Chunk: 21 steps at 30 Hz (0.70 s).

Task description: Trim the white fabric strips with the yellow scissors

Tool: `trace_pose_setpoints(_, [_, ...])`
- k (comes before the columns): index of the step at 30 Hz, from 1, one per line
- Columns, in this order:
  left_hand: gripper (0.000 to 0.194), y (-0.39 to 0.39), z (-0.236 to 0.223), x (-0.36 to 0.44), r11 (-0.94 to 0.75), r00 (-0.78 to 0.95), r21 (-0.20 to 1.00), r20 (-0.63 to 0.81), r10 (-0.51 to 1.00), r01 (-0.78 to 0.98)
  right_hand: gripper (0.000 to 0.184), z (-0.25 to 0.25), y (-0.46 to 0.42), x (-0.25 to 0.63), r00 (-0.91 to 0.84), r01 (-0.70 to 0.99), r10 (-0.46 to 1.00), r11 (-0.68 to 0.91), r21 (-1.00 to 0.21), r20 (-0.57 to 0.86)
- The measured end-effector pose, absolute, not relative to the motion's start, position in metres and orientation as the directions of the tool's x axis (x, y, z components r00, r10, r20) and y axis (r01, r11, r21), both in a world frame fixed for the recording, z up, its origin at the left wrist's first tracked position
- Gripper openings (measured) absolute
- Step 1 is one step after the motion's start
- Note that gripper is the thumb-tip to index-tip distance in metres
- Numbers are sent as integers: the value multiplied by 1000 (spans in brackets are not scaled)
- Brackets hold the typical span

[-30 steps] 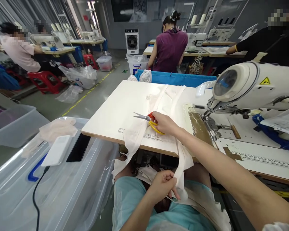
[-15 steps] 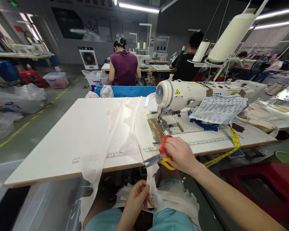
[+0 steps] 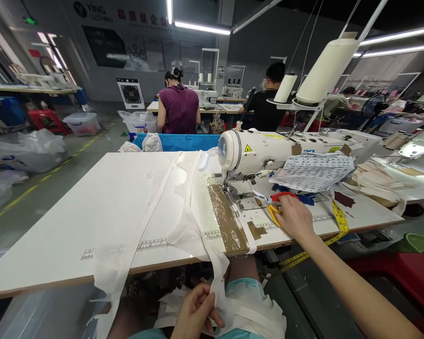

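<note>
My right hand (image 3: 297,215) holds scissors (image 3: 276,210) with one red and one yellow handle. Their blades point up and left, just over the table in front of the sewing machine (image 3: 265,148). Low in view, over my lap, my left hand (image 3: 199,308) pinches a strip of white fabric (image 3: 217,270) between thumb and fingers. That strip runs up over the table edge into thin pale fabric pieces (image 3: 185,221) lying on the tabletop. More cut white fabric (image 3: 257,308) is bunched across my lap.
The white table (image 3: 67,212) has printed ruler marks. A yellow tape measure (image 3: 339,219) hangs over its front edge at the right. Paper with writing (image 3: 313,170) is taped to the machine. Thread cones (image 3: 327,70) stand above. Two people (image 3: 179,106) work ahead; a red stool (image 3: 406,278) stands at right.
My right hand has carried the scissors away from the fabric strip, rightward and up toward the machine bed. My left hand keeps its pinch on the strip. The view has shifted slightly.
</note>
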<state>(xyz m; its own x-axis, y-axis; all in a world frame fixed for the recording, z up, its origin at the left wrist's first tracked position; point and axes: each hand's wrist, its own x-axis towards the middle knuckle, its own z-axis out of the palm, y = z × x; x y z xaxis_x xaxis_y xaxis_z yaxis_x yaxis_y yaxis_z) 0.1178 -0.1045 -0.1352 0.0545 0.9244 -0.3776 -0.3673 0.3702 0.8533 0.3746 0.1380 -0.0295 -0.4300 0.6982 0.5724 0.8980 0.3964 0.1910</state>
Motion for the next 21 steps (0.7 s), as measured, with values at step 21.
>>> trace_pose_setpoints(21, [58,-147,-102,96,474,-17,767,-532,846,-433,48,-84,-38,325,-883,452,297,324,-831,-365])
